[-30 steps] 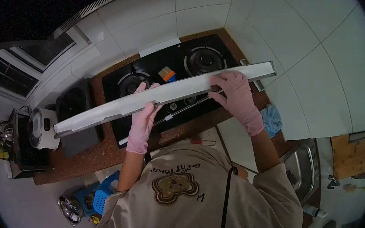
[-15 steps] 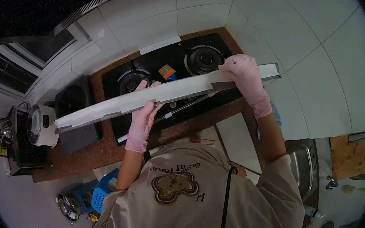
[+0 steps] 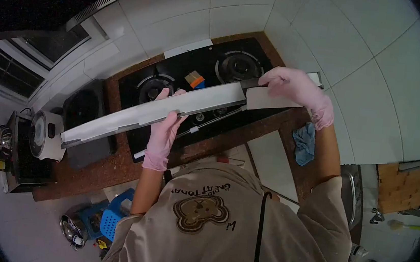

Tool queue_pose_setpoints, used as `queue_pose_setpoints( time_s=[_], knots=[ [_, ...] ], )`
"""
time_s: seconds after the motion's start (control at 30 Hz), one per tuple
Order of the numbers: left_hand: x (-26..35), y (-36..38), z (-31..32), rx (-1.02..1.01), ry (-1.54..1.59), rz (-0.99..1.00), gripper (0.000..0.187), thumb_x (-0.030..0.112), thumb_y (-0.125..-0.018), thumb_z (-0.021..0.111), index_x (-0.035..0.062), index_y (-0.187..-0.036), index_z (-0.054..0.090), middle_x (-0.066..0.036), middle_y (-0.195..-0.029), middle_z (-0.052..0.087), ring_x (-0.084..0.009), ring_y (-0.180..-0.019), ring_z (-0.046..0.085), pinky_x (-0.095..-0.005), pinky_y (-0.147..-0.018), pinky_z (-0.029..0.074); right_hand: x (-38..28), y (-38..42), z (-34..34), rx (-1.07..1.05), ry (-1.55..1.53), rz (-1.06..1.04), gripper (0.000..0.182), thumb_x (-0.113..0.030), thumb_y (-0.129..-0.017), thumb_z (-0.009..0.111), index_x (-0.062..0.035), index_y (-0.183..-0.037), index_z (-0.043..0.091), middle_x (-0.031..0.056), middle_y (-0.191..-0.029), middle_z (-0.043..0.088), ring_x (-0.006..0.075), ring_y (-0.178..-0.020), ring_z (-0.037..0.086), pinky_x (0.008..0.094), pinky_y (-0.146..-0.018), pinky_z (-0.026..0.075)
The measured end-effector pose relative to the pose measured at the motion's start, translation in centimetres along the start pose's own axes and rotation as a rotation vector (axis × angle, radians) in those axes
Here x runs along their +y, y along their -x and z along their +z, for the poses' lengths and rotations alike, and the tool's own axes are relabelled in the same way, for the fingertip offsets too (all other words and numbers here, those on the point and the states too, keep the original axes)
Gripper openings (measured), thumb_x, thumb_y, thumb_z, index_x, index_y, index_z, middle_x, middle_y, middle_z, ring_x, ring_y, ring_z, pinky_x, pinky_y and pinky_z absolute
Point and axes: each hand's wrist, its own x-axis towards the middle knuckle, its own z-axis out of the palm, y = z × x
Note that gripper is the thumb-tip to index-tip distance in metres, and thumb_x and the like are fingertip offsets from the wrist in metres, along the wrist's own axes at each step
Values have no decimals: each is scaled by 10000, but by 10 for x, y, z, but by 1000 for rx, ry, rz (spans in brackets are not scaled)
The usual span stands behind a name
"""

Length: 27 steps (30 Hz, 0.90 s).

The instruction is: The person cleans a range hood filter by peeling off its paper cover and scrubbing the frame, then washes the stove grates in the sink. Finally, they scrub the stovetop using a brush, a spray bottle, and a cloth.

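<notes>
A long, narrow metal strip [image 3: 192,103], covered with overlapping white paper-like pieces, slants across the view above the stove. My left hand [image 3: 162,136], in a pink glove, is closed around its middle, thumb on the near edge and fingers behind. My right hand [image 3: 296,89], gloved likewise, bends over the right end, its fingers on a loose white piece [image 3: 262,99] that hangs out of line with the rest. A dark bare patch [image 3: 248,84] of the strip shows beside that piece. The right fingertips are partly hidden.
Beneath lies a black gas stove [image 3: 208,54] with a brush [image 3: 195,80] and a thin white-ended rod [image 3: 195,128] on it. A blue cloth [image 3: 304,143] rests on the brown counter [image 3: 81,184]. A rice cooker [image 3: 48,135] stands left, a sink [image 3: 351,197] right.
At the right end, a white piece has come away from its line and tilted down, baring dark metal. My right hand has shifted right and turned; the left keeps its hold.
</notes>
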Motion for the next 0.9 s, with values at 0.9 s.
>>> queue_pose_setpoints(
  time_s=[0.9],
  knots=[
    [-2,2,1,-4,37,-8,661,-9,-940,576,73,-1518,265,-224,-1470,428,-301,-1341,477,-402,-1084,459,15,-18,32,272,693,-370,751,-84,-665,826,-161,-1357,544,64,-1197,658,287,-1084,618,403,-932,477]
  ],
)
